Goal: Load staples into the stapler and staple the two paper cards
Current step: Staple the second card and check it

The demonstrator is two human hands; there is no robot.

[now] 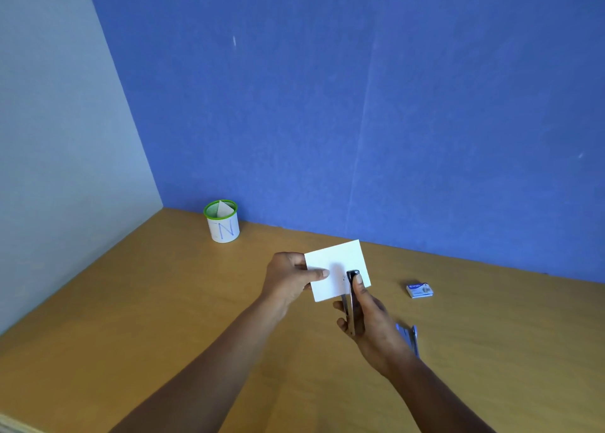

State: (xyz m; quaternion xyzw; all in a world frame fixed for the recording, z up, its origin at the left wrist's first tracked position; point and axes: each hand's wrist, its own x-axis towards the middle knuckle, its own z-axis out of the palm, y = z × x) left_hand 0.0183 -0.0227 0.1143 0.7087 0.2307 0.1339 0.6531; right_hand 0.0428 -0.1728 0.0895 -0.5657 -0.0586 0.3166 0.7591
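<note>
My left hand [289, 278] pinches the left edge of the white paper cards [334, 262], holding them just above the wooden table [163, 301]. They look like a single sheet from here. My right hand [370, 321] is wrapped around a slim metal stapler [352, 301], thumb on top near its black nose. The stapler's nose sits over the cards' near right part. A small blue staple box [419, 290] lies on the table to the right of the cards.
A white cup with a green rim [222, 221], marked with blue letters, stands at the back left against the blue wall, a folded paper inside. A blue-grey object [409, 337] lies on the table, partly hidden behind my right wrist.
</note>
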